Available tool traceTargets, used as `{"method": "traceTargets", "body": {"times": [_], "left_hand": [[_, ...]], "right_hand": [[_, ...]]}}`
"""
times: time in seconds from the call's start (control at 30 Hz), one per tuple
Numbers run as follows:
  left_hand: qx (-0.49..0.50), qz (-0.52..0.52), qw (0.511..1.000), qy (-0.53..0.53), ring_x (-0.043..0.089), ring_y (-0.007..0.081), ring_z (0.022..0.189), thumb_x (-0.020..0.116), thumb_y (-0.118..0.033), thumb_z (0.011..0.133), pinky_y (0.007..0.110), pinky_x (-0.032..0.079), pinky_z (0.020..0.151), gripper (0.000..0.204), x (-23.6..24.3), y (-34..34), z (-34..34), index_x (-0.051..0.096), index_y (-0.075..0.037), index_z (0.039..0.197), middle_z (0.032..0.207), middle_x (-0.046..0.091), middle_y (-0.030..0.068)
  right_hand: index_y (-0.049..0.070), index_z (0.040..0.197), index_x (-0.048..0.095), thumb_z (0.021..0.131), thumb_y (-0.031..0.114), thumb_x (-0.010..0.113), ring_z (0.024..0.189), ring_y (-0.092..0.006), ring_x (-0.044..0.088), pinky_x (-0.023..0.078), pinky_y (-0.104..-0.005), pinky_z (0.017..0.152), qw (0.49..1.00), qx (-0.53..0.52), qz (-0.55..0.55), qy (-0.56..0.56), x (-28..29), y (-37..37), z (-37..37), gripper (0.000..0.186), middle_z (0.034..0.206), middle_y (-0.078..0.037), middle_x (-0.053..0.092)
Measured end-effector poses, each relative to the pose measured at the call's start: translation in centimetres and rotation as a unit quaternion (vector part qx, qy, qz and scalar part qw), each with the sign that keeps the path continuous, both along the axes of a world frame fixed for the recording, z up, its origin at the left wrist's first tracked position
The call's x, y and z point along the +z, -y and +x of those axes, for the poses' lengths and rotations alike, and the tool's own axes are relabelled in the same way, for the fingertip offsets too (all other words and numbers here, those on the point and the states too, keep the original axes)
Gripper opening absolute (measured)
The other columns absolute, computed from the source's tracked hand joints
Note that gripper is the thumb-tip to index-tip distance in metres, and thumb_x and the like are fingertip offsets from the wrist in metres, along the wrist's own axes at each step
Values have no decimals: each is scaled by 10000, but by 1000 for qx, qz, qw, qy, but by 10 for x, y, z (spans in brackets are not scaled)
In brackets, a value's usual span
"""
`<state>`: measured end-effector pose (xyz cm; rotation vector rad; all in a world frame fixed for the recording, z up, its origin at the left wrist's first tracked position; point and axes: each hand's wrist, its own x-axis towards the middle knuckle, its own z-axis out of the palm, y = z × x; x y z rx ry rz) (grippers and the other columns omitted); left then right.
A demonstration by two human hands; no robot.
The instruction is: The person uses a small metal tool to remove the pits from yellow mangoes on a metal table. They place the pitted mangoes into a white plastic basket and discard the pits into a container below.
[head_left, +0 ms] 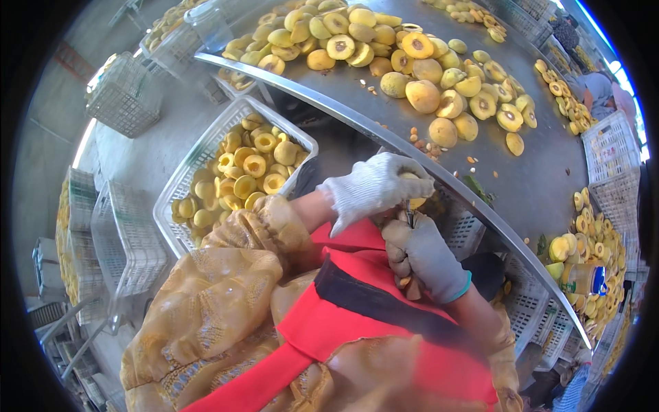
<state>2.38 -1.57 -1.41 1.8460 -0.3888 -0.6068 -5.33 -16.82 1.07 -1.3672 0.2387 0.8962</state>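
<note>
The left hand (384, 185), in a white glove, grasps a fruit (417, 202) at its fingertips, on its four o'clock side. The right hand (427, 255), in a grey glove, is closed around a metal tool (410, 215); the fruit sits just beyond it, towards twelve o'clock.

Fingers cover most of the fruit, so its cut cannot be judged. The tool's grip is concealed in the fist. Crates (465, 232) under the table (535, 182) are partly hidden by its edge.

At ten o'clock from the left hand, a white basket (194, 159) contains halved, hollowed fruit (237, 168). A jar (578, 279) lies at three o'clock, contents unclear.
</note>
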Motion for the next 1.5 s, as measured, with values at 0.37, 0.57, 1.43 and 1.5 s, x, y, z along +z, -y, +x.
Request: {"method": "traceTargets", "body": {"times": [0.37,0.57,1.43,1.5], "left_hand": [[-6,-108,988,111,665,249,953,678,-263,869,351,526,829,308,-17,-8,-25,680,-50,1093,1020,698,121],[58,-358,929,-73,610,93,882,677,-219,892,261,515,759,323,-29,-5,-32,658,0,1130,950,678,63],[271,601,748,78,523,343,1202,613,-334,833,491,413,976,390,-160,-245,27,654,-195,1195,1262,593,93],[206,612,761,66,565,326,1138,704,-342,767,471,428,960,413,-186,-277,28,671,-208,1156,1219,602,125]], "right_hand": [[89,822,517,865,174,582,429,-87,408,310,-234,354,995,87,-37,15,-11,9,0,115,606,-9,463],[87,1069,536,886,94,562,601,-121,521,429,-251,502,985,45,108,124,-75,33,-9,185,842,-32,544],[75,846,528,886,248,576,395,-94,397,278,-237,345,982,-175,-63,11,-50,35,-19,185,560,9,464],[86,829,520,894,208,557,407,-86,395,286,-233,357,979,-199,-50,4,-41,34,-22,143,562,17,458]]}}
